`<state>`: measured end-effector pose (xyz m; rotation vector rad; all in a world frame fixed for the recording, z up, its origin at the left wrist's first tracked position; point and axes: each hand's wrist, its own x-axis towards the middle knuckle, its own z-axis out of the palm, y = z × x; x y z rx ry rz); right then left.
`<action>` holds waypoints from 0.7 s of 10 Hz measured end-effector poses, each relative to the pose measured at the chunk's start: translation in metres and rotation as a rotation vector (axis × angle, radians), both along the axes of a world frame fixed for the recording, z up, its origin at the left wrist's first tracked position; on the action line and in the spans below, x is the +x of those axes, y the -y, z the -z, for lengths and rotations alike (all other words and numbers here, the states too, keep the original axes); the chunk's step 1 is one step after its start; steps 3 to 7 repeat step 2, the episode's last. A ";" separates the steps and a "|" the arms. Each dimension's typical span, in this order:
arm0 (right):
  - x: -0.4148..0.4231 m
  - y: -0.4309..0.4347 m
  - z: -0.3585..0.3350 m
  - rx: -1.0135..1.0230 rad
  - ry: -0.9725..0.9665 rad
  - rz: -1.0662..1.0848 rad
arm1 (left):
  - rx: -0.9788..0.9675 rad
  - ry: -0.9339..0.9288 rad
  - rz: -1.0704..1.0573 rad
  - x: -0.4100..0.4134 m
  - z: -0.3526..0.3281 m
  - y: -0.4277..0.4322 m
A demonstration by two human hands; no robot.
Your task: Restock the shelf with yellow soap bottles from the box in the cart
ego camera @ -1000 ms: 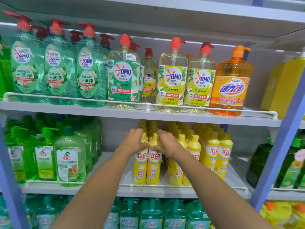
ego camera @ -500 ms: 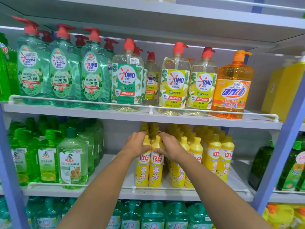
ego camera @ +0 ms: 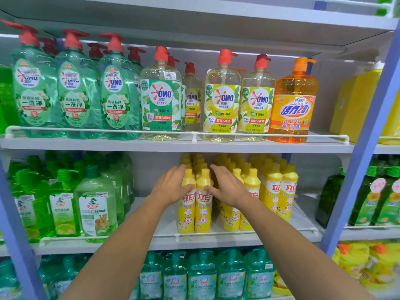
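Note:
Two yellow soap bottles [ego camera: 195, 213] stand side by side at the front of the middle shelf [ego camera: 216, 244], just behind its white rail. My left hand [ego camera: 173, 187] rests against the left bottle's shoulder with fingers stretched out, thumb across its front. My right hand [ego camera: 227, 188] flanks the right bottle the same way, fingers extended. Neither hand is wrapped around a bottle. More yellow bottles [ego camera: 279, 191] fill the rows behind and to the right. The box and the cart are out of view.
Green soap bottles [ego camera: 95, 204] stand left of the yellow ones, with a gap of bare shelf between. Large pump bottles [ego camera: 223, 98] line the shelf above, teal bottles [ego camera: 201, 278] the shelf below. A blue upright [ego camera: 355, 169] bounds the bay on the right.
Both hands were closed over the necks of the two front yellow bottles; now the fingers have straightened and spread alongside them. The bottles stay upright at the rail.

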<state>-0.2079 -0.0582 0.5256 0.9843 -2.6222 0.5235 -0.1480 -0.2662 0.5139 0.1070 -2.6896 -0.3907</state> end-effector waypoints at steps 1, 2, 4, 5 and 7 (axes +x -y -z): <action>0.017 -0.012 0.007 0.041 0.000 -0.013 | -0.031 0.023 0.021 0.023 0.009 -0.003; 0.047 -0.034 0.015 0.121 -0.015 -0.047 | -0.061 0.097 -0.012 0.063 0.021 -0.020; 0.047 -0.034 0.015 0.121 -0.015 -0.047 | -0.061 0.097 -0.012 0.063 0.021 -0.020; 0.047 -0.034 0.015 0.121 -0.015 -0.047 | -0.061 0.097 -0.012 0.063 0.021 -0.020; 0.047 -0.034 0.015 0.121 -0.015 -0.047 | -0.061 0.097 -0.012 0.063 0.021 -0.020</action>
